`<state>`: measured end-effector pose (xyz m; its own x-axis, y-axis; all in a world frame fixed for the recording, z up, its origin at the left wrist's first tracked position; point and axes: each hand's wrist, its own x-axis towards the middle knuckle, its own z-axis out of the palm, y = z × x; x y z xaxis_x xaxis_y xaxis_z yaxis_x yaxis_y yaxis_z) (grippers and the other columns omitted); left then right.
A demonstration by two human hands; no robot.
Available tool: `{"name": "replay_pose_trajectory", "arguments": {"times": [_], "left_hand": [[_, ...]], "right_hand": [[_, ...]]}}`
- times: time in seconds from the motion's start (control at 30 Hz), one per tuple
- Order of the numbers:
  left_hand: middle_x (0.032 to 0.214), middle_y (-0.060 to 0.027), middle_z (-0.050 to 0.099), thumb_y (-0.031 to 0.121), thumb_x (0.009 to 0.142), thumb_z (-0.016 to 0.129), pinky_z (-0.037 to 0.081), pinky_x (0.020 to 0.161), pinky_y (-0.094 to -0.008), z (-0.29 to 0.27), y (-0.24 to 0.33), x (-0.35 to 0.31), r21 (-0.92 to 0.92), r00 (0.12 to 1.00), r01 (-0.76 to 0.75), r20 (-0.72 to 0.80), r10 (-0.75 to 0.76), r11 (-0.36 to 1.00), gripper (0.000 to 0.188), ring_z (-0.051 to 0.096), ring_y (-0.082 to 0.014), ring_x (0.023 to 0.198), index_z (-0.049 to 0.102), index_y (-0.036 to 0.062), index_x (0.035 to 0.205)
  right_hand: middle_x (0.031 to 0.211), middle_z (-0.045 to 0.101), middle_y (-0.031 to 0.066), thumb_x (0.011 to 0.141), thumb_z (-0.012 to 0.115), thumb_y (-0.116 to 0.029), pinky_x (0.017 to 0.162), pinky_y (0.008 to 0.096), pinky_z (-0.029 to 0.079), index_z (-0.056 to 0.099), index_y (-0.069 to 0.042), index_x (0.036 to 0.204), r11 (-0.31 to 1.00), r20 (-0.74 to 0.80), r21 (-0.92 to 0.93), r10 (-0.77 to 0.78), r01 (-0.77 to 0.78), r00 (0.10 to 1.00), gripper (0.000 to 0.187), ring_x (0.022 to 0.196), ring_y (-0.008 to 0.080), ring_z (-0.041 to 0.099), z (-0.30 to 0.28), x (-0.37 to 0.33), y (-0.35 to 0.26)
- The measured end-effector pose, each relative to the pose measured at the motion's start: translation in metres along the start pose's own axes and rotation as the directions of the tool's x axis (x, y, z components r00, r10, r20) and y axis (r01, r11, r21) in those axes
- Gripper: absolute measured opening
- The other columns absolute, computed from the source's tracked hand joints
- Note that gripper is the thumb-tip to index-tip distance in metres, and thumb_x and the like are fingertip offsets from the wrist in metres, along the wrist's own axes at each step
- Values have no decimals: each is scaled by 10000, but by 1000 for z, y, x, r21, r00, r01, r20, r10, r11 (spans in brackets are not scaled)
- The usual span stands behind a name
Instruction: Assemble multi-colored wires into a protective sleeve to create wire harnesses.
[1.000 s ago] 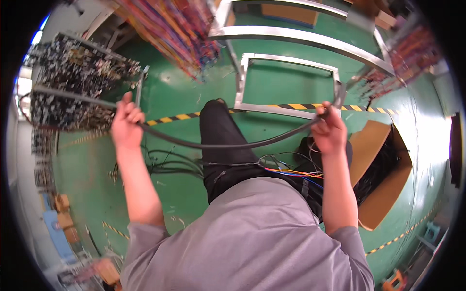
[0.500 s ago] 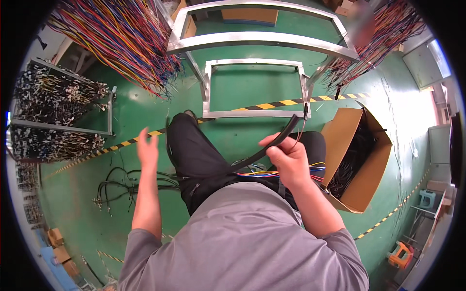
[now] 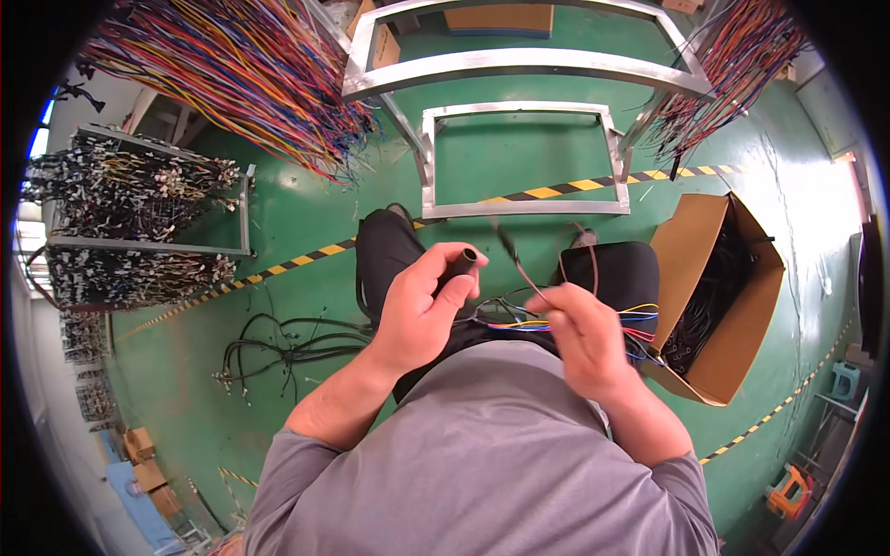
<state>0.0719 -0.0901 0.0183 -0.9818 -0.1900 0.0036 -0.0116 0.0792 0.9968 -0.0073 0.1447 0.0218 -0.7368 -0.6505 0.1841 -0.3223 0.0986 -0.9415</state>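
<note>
My left hand (image 3: 417,310) is closed round a black flexible tube (image 3: 470,256), whose hollow end points up between thumb and fingers. To its right, my right hand (image 3: 589,343) pinches a thin brownish wire (image 3: 530,280). A small dark piece (image 3: 507,245), blurred, shows at the wire's upper end. Across my lap, below and between the hands, run loose yellow, blue, red and white wires (image 3: 519,325). A bundle of black cables (image 3: 306,345) trails off my lap to the left and spreads over the floor.
An open cardboard box (image 3: 742,343) of black cables stands right of my knee. Ahead is a metal frame (image 3: 528,61), with hanging coloured wire bundles (image 3: 241,83) at its left and more wires (image 3: 732,74) at its right. Racks of connector-ended wires (image 3: 153,190) stand at left.
My left hand has come in from the left and closed on the black tube. My right hand has let go of the tube and now pinches the thin wire. The view has shifted slightly.
</note>
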Motion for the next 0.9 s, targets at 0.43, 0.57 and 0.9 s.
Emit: {"name": "replay_pose_trajectory", "arguments": {"times": [0.43,0.57,0.9], "left_hand": [[797,22,541,188,1105,627,374,642,-251,-33,-19,-26,187,987,21,155,-51,982,200,438,-70,696,683,24,1203],[857,3,593,179,1102,630,410,684,-252,-36,-19,-29,176,977,-58,211,20,983,216,479,-92,726,674,6,1223],[1099,-73,745,190,1098,645,519,793,-279,-44,-19,-37,160,980,-82,192,51,984,245,610,-137,834,667,-12,1236]], "right_hand": [[796,533,25,1131,506,-89,605,252,328,632,44,1158,813,-228,576,261,-86,938,186,659,84,416,-37,-27,-6],[774,505,8,1151,498,-129,587,260,294,629,37,1181,732,-246,681,232,-3,941,213,649,75,364,-40,-21,-2],[774,488,5,1150,501,-124,571,255,264,639,43,1183,708,-279,706,277,1,919,219,634,71,324,-42,-23,7]]}}
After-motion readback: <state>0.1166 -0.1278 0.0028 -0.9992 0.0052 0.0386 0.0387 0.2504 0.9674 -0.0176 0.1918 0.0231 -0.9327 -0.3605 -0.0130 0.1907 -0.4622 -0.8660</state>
